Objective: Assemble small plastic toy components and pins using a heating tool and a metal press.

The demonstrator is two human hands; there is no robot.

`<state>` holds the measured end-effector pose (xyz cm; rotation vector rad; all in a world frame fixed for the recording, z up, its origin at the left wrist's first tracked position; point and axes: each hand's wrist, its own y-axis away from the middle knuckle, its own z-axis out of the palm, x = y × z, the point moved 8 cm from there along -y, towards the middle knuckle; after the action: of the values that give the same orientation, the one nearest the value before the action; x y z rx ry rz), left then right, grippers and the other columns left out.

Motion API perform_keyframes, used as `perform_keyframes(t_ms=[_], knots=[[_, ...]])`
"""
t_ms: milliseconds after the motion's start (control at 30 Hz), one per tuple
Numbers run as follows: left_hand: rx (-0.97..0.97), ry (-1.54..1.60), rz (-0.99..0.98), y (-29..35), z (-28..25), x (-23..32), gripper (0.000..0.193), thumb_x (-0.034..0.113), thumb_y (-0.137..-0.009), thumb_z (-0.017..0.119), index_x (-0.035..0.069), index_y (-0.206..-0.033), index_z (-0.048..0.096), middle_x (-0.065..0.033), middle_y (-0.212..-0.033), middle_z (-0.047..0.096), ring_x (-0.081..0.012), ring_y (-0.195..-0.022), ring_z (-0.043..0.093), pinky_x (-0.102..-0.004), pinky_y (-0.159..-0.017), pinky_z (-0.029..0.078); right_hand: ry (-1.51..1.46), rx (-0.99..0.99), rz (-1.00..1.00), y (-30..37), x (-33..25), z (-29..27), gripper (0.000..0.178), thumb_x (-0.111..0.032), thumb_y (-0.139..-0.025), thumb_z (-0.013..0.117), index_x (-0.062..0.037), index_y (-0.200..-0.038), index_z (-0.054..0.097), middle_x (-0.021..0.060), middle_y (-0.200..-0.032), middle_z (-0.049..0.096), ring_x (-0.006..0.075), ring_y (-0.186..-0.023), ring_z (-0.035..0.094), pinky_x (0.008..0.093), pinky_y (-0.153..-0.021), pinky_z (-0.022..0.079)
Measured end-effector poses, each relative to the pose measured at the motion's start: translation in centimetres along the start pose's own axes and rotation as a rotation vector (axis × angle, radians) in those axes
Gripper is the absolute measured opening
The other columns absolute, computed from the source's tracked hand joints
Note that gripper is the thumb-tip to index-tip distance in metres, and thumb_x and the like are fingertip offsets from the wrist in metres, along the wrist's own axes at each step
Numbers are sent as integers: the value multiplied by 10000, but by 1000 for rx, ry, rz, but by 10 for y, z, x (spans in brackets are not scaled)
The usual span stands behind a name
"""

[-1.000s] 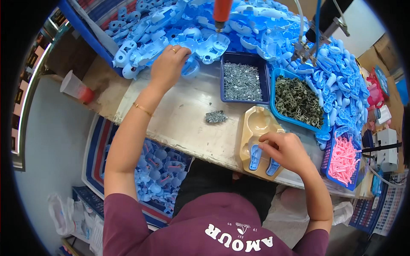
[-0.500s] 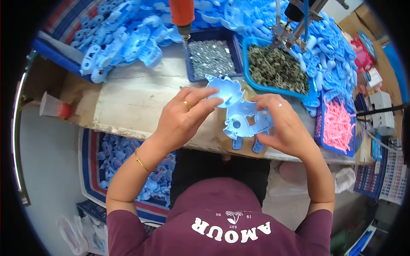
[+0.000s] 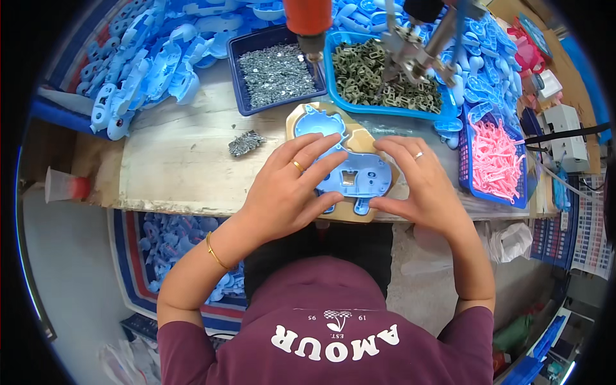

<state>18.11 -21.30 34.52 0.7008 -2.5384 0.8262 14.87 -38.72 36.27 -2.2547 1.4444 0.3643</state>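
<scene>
A light blue plastic toy-shell half point(image 3: 367, 171), animal-shaped, lies hollow side up in a tan, board-like holder point(image 3: 292, 119) near the table's front edge. My left hand point(image 3: 282, 179) is at its left side, fingertips over the narrow middle and thumb by the lower edge. My right hand point(image 3: 427, 186) curves round its right end, index fingertip near the upper edge and thumb near a leg at the lower edge. Between them, both hands hold the shell. My left fingers hide part of its middle.
Screws fill a dark blue tray point(image 3: 241, 106); a small screw heap point(image 3: 246, 143) lies nearby. A turquoise tub point(image 3: 346, 102) holds dark metal clips. An orange power driver point(image 3: 308, 18) hangs overhead. Pink strips point(image 3: 493, 154) fill a basket at right. Blue shells point(image 3: 163, 67) are piled behind.
The shell was tilted and raised above the holder; now it lies flat in it. My left hand has moved down beside its middle. The whole view has shifted, exposing the screw heap.
</scene>
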Motion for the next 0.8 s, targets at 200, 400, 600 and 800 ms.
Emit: perform_keyframes(t_ms=[200, 400, 600, 800], knots=[[-59, -46, 19, -10, 20, 8, 624, 252, -800, 796, 88, -1368, 595, -110, -1485, 528, -350, -1349, 485, -472, -1098, 414, -57, -4, 82, 10, 12, 10, 636, -233, -730, 859, -81, -1299, 620, 128, -1179, 624, 344, -1098, 589, 438, -960, 463], [-67, -84, 32, -17, 32, 12, 619, 260, -818, 780, 68, -1373, 584, -114, -1458, 538, -351, -1337, 491, -476, -1094, 414, 115, 14, 54, 13, 7, 12, 608, -265, -740, 844, -87, -1282, 635, 107, -1114, 627, 318, -1057, 594, 408, -909, 465], [-82, -100, 36, -16, 41, 12, 576, 285, -848, 747, 6, -1326, 589, -138, -1389, 574, -344, -1301, 503, -466, -1101, 410, 99, -2, 44, 10, 8, 13, 507, -252, -785, 829, -82, -1230, 655, 83, -1063, 632, 304, -1025, 606, 393, -856, 479], [-74, -133, 34, -14, 42, 15, 561, 266, -832, 754, -4, -1302, 611, -133, -1390, 579, -335, -1293, 510, -464, -1093, 416, 17, 354, 172, -35, 83, -34, 241, -171, -893, 752, -45, -1091, 700, 95, -959, 705, 222, -858, 684, 359, -718, 523]])
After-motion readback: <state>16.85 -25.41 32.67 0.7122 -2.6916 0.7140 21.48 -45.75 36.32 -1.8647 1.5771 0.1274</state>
